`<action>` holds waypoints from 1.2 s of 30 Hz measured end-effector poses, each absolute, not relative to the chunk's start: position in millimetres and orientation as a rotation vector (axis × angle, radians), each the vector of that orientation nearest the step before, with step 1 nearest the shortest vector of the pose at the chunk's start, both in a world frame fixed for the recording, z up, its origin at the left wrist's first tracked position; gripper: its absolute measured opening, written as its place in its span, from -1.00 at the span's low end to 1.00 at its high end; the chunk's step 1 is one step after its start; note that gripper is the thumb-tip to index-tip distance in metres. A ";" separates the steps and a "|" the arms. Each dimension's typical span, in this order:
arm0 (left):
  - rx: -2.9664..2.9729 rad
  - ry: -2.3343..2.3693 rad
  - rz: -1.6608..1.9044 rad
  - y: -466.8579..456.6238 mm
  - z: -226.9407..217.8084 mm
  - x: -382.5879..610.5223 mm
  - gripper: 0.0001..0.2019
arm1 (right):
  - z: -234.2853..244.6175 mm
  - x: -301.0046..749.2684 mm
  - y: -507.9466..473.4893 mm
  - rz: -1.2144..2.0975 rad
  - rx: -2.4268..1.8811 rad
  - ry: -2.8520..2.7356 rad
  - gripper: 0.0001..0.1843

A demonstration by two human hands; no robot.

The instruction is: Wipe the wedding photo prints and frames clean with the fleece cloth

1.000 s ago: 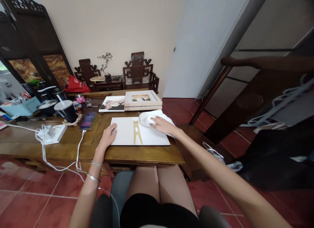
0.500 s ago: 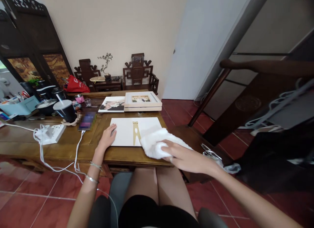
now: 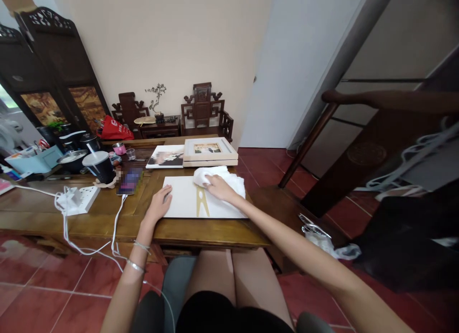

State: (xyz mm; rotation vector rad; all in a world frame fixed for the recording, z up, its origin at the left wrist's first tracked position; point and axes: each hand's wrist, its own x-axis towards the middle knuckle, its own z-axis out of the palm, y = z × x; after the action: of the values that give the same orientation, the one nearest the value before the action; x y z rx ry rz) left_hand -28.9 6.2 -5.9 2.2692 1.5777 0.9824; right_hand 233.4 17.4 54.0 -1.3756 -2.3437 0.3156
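Observation:
A white rectangular panel (image 3: 182, 206) lies flat on the wooden table in front of me, with a tan A-shaped stand (image 3: 202, 206) on it; it looks like the back of a picture frame. My left hand (image 3: 161, 202) holds the panel's left edge, fingers curled over its side. My right hand (image 3: 218, 187) grips a bunched white cloth (image 3: 234, 181) and presses it onto the panel's far side. The cloth covers the upper end of the stand and the panel's far right corner.
Behind the panel lie a photo print (image 3: 167, 157) and stacked white picture frames (image 3: 225, 151). To the left are a phone (image 3: 129, 181), a power strip (image 3: 84, 199) with white cables, and a lidded cup (image 3: 100, 168). A wooden chair (image 3: 333, 165) stands at right.
My right hand has moved the cloth away from me and left, from the panel's near right corner to its far edge. My left hand stays at the left edge.

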 end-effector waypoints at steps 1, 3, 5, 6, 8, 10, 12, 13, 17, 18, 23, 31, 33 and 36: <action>2.270 1.578 0.980 6.1 -5.8 -28.8 -0.63 | 51.1 228.4 11.3 0.304 -1.367 -2.353 -0.73; 2.268 1.578 0.979 6.0 -6.1 -28.4 -0.62 | 45.7 223.3 -9.5 0.284 -1.339 -2.385 -0.73; 2.265 1.575 0.981 5.9 -6.6 -27.9 -0.62 | 43.3 224.7 -37.7 0.273 -1.296 -2.425 -0.74; 2.264 1.572 0.983 5.7 -6.9 -27.6 -0.62 | 43.9 227.4 -52.7 0.273 -1.263 -2.452 -0.74; 2.262 1.565 0.988 5.2 -7.1 -27.2 -0.62 | 48.5 235.0 -79.8 0.293 -1.179 -2.513 -0.75; 2.260 1.561 0.992 4.8 -7.1 -26.9 -0.63 | 55.2 242.8 -97.2 0.336 -1.113 -2.575 -0.78; 2.260 1.560 0.992 4.8 -7.0 -27.0 -0.63 | 59.8 247.7 -99.5 0.354 -1.115 -2.604 -0.81; 2.260 1.561 0.992 5.0 -6.9 -27.1 -0.62 | 60.4 248.4 -94.4 0.344 -1.139 -2.602 -0.81; 2.263 1.570 0.982 6.3 -7.2 -28.5 -0.62 | 54.7 237.8 -44.1 0.249 -1.237 -2.537 -0.76; 2.265 1.569 0.978 6.6 -7.3 -28.9 -0.63 | 52.9 232.6 -29.3 0.227 -1.257 -2.520 -0.75; 2.277 1.548 0.949 7.2 -8.6 -29.9 -0.58 | 48.4 206.3 4.0 0.137 -1.352 -2.465 -0.69; 2.290 1.494 0.916 7.2 -10.9 -30.0 -0.53 | 38.8 208.8 -85.9 0.122 -1.110 -2.640 -0.67; 2.294 1.486 0.909 7.8 -11.4 -30.2 -0.53 | 41.6 214.2 -100.4 0.158 -1.012 -2.684 -0.69; 2.298 1.481 0.890 9.6 -12.8 -30.6 -0.53 | 49.5 216.9 -94.9 0.176 -1.016 -2.721 -0.71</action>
State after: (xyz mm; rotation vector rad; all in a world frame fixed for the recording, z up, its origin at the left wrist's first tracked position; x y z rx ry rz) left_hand -30.6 9.6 -12.8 2.2979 1.4808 0.8900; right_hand 216.9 -94.9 49.5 -1.0160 -2.7206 0.1759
